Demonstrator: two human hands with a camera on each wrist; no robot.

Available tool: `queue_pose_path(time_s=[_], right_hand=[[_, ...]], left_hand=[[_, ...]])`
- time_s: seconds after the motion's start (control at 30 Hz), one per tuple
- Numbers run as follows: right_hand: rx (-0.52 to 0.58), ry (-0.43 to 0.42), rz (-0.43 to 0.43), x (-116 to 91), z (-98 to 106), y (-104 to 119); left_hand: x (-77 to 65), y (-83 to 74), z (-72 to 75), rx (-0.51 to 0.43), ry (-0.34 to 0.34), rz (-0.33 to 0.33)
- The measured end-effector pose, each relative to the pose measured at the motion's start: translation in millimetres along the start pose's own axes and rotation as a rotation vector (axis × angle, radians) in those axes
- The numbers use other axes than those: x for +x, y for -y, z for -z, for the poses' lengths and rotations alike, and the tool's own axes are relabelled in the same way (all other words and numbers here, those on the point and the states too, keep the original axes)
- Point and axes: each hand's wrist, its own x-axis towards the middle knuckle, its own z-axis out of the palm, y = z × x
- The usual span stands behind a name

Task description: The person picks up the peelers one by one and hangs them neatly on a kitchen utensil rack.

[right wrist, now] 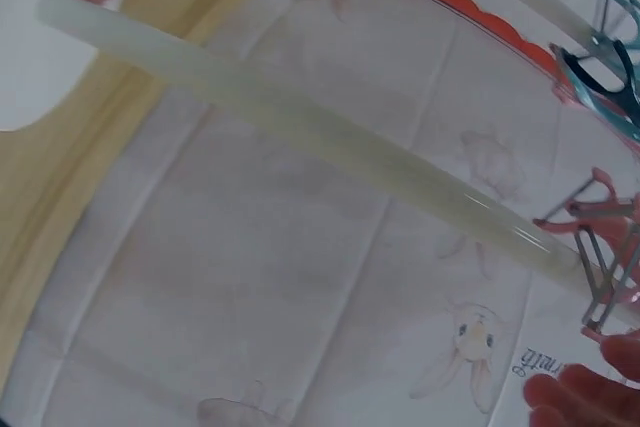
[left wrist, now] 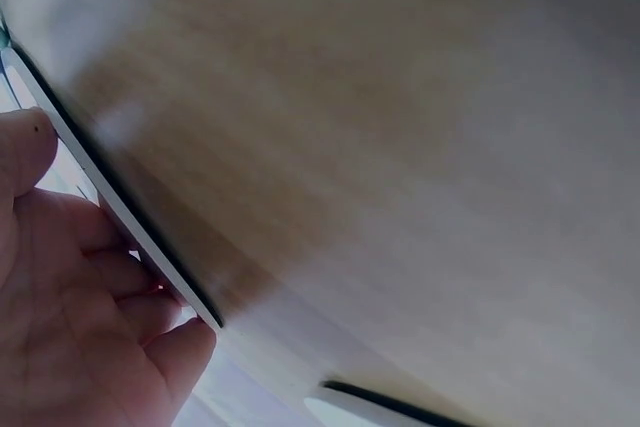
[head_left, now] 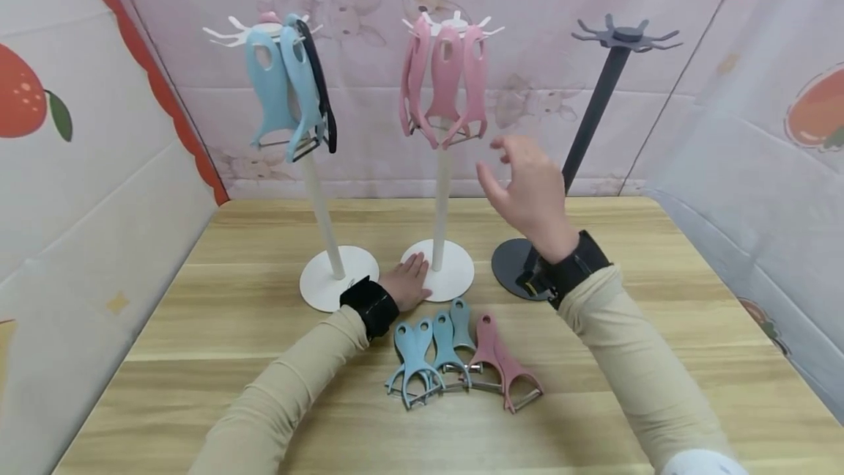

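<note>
We seem midway through hanging peelers [head_left: 445,90]: left hand [head_left: 406,283] straight-fingered on the centre base [head_left: 456,275], right hand [head_left: 532,189] empty, fingers loose; next probably means fetching one from lower centre.

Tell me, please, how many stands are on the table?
3: the left white stand; the middle white stand, touched by the left hand; and the dark stand at the right, partly behind the right hand. None seems hidden.

Can see on the desk [head_left: 231,299] a left stand [head_left: 320,218], a middle stand [head_left: 440,204] and a right stand [head_left: 596,102]; hanging peelers [head_left: 446,72] on the first two, loose peelers [head_left: 445,339] before the middle one.
</note>
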Motion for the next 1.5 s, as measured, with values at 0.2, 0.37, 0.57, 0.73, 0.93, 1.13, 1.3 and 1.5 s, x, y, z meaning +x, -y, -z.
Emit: queue_pose_path(time_s=[0.2, 0.37, 0.57, 0.73, 0.93, 1.13, 1.3, 1.5], right_hand=[[-0.070, 0.297, 0.010, -38.4, -5.1, -3.5], [-0.108, 0.509, -0.003, -71.8, -13.8, -3.7], [-0.119, 0.684, -0.019, -105.2, -28.3, -2.7], [-0.120, 0.900, -0.126, -123.7, -38.4, 2.1], [-0.149, 0.995, -0.133, -152.3, -53.4, 5.9], [-0.131, 0.961, -0.089, -163.1, -54.3, 5.6], [-0.116, 0.951, -0.089, -165.4, -48.0, 6.5], [-0.154, 0.904, -0.068, -168.8, -44.1, 9.2]], left_hand=[[3.3, 1.8, -2.6, 0.006, 0.002, -0.001], [5.9, 3.0, -4.7, 0.000, -0.007, -0.006], [6.6, 4.6, -6.3, -0.009, -0.015, -0.011], [3.4, 2.4, -1.3, -0.026, -0.005, -0.003], [2.4, 1.3, -0.8, -0.018, 0.003, 0.005], [1.9, 0.2, -1.1, -0.006, 0.005, 0.008], [-0.2, -1.0, 0.5, -0.024, 0.006, 0.006], [0.0, 0.0, 1.2, -0.021, 0.002, 0.006]])
